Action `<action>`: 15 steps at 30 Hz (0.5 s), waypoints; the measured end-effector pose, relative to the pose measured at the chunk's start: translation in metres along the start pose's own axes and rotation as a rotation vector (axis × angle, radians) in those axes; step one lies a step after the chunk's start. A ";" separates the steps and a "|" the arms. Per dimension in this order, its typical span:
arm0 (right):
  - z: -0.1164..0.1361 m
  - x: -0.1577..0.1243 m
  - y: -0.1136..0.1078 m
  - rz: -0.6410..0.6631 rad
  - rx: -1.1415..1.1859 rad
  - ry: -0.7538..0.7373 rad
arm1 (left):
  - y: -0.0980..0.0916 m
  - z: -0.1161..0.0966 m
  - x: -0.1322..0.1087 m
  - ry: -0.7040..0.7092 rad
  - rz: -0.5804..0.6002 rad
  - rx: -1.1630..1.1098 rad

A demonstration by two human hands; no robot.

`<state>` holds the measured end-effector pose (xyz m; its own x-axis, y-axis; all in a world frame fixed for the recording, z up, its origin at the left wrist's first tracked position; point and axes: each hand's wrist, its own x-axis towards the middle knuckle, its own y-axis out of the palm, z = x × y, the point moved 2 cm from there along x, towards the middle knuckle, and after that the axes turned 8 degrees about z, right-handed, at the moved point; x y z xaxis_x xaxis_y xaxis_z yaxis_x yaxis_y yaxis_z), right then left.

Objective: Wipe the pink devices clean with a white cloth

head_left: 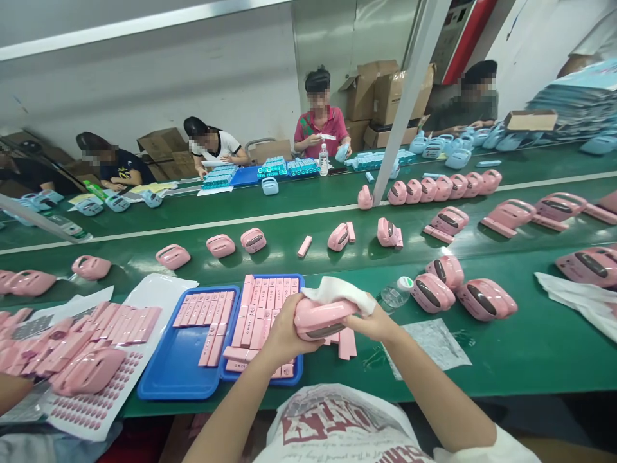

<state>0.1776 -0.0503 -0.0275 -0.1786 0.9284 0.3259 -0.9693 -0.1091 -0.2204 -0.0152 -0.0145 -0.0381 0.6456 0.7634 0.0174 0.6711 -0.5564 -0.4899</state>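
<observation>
A glossy pink plastic housing (321, 316) with a dark oval panel is held up in front of my chest. My left hand (288, 329) wraps round its left end. A folded white cloth (340, 290) lies over the top of the housing. My right hand (378, 323) grips the cloth at its right end, with fingers against the housing. Below and behind my left hand is a blue tray (299, 370) filled with pink strip-shaped parts (258, 321). Several pink strips (346, 344) lie on the green bench just under the housing.
Left of my hands is a second blue tray (164, 379), partly filled. Farther left lie piled pink parts (96, 328) and a sticker sheet (91, 408). A clear bottle (396, 294) and pink housings (486, 299) stand to the right. More housings line the belt; several co-workers sit across it.
</observation>
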 end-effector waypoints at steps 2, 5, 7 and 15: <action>0.012 0.006 0.003 0.130 -0.230 -0.207 | -0.001 0.004 0.003 0.063 -0.074 0.126; 0.012 0.011 0.017 0.167 -0.539 -0.450 | -0.001 0.014 0.011 0.235 -0.207 0.389; -0.003 0.010 0.023 0.137 -0.691 -0.463 | -0.002 0.025 0.017 0.310 -0.253 0.529; -0.060 -0.009 -0.017 0.197 -0.673 0.253 | -0.029 0.096 0.070 0.111 -0.065 0.599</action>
<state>0.2063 -0.0357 -0.0818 -0.2147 0.9765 0.0185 -0.5958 -0.1159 -0.7947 -0.0239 0.0865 -0.1061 0.6660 0.7329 0.1391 0.4102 -0.2041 -0.8889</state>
